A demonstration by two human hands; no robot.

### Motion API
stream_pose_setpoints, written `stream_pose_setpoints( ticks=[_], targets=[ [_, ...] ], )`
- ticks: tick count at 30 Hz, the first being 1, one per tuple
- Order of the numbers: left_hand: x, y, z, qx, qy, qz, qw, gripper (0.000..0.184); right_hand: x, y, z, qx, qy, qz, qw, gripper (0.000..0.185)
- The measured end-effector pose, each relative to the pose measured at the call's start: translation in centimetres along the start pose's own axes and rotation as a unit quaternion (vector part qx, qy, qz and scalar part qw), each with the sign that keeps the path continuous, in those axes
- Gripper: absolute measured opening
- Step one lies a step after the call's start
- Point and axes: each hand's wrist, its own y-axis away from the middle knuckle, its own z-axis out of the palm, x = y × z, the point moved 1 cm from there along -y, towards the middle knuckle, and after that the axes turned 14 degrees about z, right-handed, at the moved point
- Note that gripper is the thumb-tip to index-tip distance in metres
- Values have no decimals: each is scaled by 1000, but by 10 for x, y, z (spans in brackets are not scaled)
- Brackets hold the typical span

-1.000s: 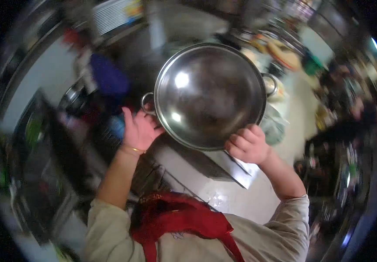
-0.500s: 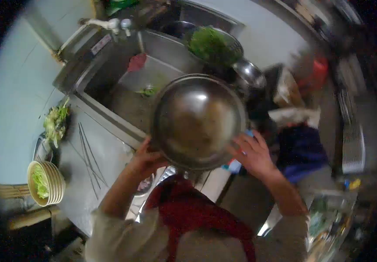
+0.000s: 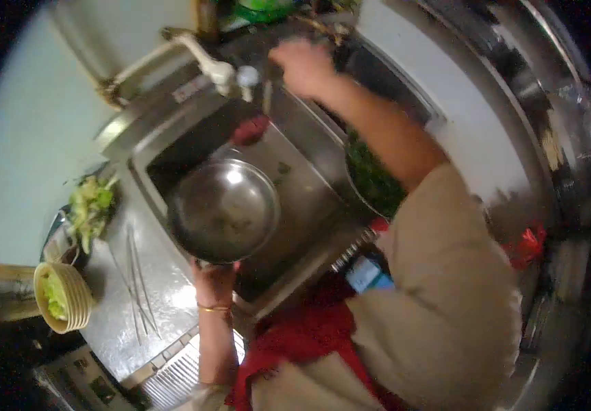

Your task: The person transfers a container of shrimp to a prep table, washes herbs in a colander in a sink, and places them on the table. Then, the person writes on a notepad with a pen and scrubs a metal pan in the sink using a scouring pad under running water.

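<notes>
My left hand point(image 3: 214, 282) grips the near rim of a round metal bowl point(image 3: 223, 212), held over the left part of the steel sink point(image 3: 288, 264). Inside the bowl its shiny bottom shows, with a dull patch. My right hand point(image 3: 305, 67) is stretched far forward, above the back of the sink, right of the white tap point(image 3: 216, 72). Motion smears its fingers, so their grip is unclear. A dark red item point(image 3: 249, 130) lies in the sink near the tap, and a few green leaf scraps point(image 3: 283, 168) lie on the sink floor.
Right of the sink, leafy greens point(image 3: 372, 171) sit in a container partly behind my right arm. On the left counter point(image 3: 114, 288) are trimmed vegetables point(image 3: 91, 205), long thin sticks point(image 3: 138, 281) and stacked bowls point(image 3: 79, 298) with lettuce in the top one. A blue-and-white packet point(image 3: 367, 272) is by the sink's front.
The bowl has moved left and lower over the sink, now in my left hand alone. My right hand has left the bowl and reached forward towards the sink's back. The view has shifted.
</notes>
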Motion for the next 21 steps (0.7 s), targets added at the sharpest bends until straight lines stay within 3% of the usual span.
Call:
stream_pose_setpoints(
  ticks=[1,2,3,4,5,6,7,8,9,10,11,12,14,16,17,18,19,21],
  targets=[
    [-3,13,2,-8,-8,34,999,44,45,-7,4,52,-101,-18,993,38],
    [-2,21,6,-26,-15,67,997,50,97,-2,14,128,-102,11,986,33],
    [-7,28,22,30,-55,104,993,57,151,24,9,54,-58,91,993,40],
    [-9,41,29,87,-97,142,981,65,225,52,43,46,-1,177,983,47],
    [-10,49,-2,94,-148,141,974,70,257,105,29,-58,55,296,952,61],
    [-12,52,4,115,-99,148,977,74,335,165,73,-102,59,345,931,79],
    [-14,56,10,135,-49,155,977,78,373,225,83,-217,10,439,871,77],
    [-14,63,9,138,-58,167,975,77,375,279,78,-338,-161,533,759,74],
    [-14,67,2,126,-48,164,977,76,356,320,67,-408,-360,606,580,71],
    [-9,69,-6,114,-42,165,979,76,338,353,65,-424,-445,607,504,68],
    [-4,67,-7,92,-34,147,984,75,332,372,85,-388,-497,618,469,61],
    [1,71,-11,66,-25,135,988,75,336,397,108,-318,-296,418,798,55],
    [2,96,-9,75,12,141,987,73,336,400,125,-187,-108,142,966,45],
    [16,126,3,134,25,202,970,69,300,386,117,-156,-108,106,976,35],
    [21,143,6,171,34,243,954,70,274,372,111,-242,-272,233,902,33],
    [25,156,22,113,44,287,950,72,249,357,105,-257,-488,395,735,31],
    [28,179,7,158,68,322,931,73,224,341,100,-208,-595,526,572,29],
    [28,228,-17,231,80,400,883,73,193,319,102,-236,-586,456,627,26]
  ],
)
